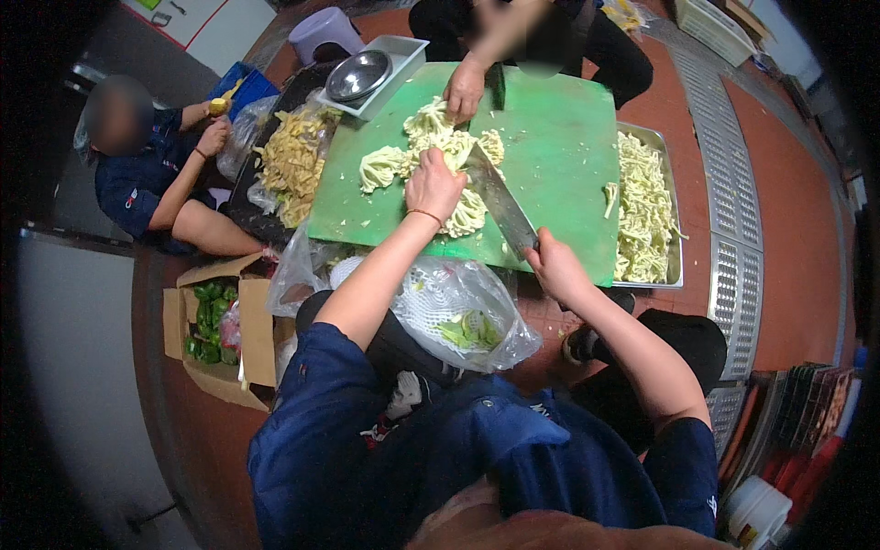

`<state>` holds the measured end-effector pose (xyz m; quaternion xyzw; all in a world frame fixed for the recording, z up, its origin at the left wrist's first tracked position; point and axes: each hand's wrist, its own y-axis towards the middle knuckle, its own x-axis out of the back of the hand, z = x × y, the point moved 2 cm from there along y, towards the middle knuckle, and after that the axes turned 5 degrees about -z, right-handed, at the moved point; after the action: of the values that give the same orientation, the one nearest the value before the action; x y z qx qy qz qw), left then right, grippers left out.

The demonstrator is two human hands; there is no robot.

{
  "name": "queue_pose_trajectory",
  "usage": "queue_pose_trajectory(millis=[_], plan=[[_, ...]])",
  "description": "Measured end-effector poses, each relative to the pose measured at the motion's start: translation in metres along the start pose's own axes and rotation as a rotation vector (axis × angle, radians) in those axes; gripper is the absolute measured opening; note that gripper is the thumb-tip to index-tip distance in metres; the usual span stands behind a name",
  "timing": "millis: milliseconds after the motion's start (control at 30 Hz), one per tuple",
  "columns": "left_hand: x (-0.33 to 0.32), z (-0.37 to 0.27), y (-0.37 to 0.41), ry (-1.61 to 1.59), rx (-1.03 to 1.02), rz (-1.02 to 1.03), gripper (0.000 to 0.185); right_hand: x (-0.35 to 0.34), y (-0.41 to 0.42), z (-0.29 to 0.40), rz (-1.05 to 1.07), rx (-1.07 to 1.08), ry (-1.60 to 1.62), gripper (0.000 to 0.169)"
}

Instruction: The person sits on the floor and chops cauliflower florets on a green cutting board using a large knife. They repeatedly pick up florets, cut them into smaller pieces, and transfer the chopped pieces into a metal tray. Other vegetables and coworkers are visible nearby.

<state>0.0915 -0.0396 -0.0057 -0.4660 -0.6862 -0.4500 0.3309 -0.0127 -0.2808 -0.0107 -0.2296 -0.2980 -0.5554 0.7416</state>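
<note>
On a green cutting board (550,179) lie several pieces of cauliflower (381,168). My left hand (435,184) is closed on a cauliflower piece near the middle of the pile; its fingertips partly hide it. In my right hand (558,265) is the handle of a cleaver (500,203), whose broad blade slants up and left, its far end touching or just beside the piece at my left fingers. Across the board a co-worker's hand (465,91) rests at the pile's far side, beside another dark blade (494,88).
A metal tray (681,258) of cut cauliflower adjoins the board's right edge. Peelings (292,165) and a white container (405,51) with metal bowls stand left. Below the board are a plastic-lined basket (440,302) and a cardboard box (258,330) of green peppers. Another co-worker (151,172) sits at left.
</note>
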Motion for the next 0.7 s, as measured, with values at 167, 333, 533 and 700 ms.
queue_pose_trajectory(millis=[167,333,533,700], plan=[[-0.005,0.003,-0.001,0.023,-0.024,-0.044,0.046,-0.007,0.003,0.0,0.02,-0.035,-0.067,0.027],[0.0,0.009,0.003,0.003,-0.033,0.003,0.046,0.0,-0.006,-0.01,-0.042,0.011,0.08,0.027],[0.012,0.027,0.001,-0.13,-0.201,0.03,0.045,0.024,-0.028,-0.048,-0.09,-0.099,-0.042,0.025],[0.008,0.02,-0.004,-0.15,-0.377,0.064,0.04,0.03,-0.022,-0.004,-0.092,-0.001,-0.037,0.026]])
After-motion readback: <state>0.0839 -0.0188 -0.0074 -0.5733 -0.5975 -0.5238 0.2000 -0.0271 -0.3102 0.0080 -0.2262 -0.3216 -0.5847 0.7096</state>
